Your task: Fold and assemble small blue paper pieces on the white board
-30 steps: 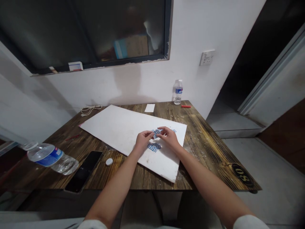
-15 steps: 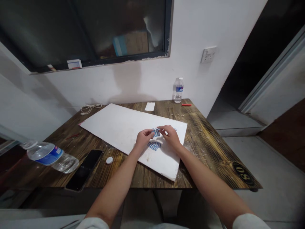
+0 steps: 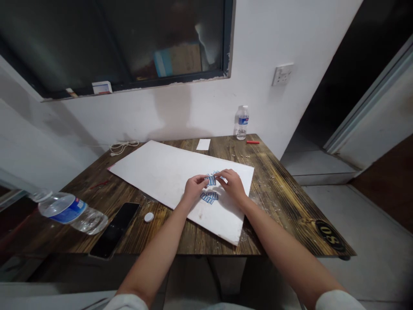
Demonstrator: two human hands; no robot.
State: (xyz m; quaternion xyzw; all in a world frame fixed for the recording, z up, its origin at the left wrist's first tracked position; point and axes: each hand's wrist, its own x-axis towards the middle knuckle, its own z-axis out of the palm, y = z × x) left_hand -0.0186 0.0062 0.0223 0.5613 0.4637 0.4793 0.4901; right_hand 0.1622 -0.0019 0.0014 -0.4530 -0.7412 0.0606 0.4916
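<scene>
Thumb and fingers of my left hand (image 3: 194, 187) are closed on the left end of a row of small blue-edged pieces (image 3: 211, 180), held just over a white board (image 3: 161, 168). At the row's right end, my right hand (image 3: 232, 185) is closed in a pinch; its fingers partly cover what they grip. A second cluster of blue-edged pieces (image 3: 209, 197) lies on the board just below, between my wrists. More blue-edged bits show behind my right fingers. Exactly what the pieces are is too small to make out.
On the wooden table (image 3: 280, 206) lie a tipped water bottle (image 3: 66, 209), a black phone (image 3: 115, 230) and a white cap (image 3: 149, 217) at left. Along the back are a cable (image 3: 124, 147), a white card (image 3: 203, 144), an upright bottle (image 3: 241, 122) and a red stick (image 3: 253, 142).
My right fingers have drawn slightly rightward and closed at the row's right end, uncovering more blue-edged bits behind them. My left hand keeps its pinch in nearly the same spot.
</scene>
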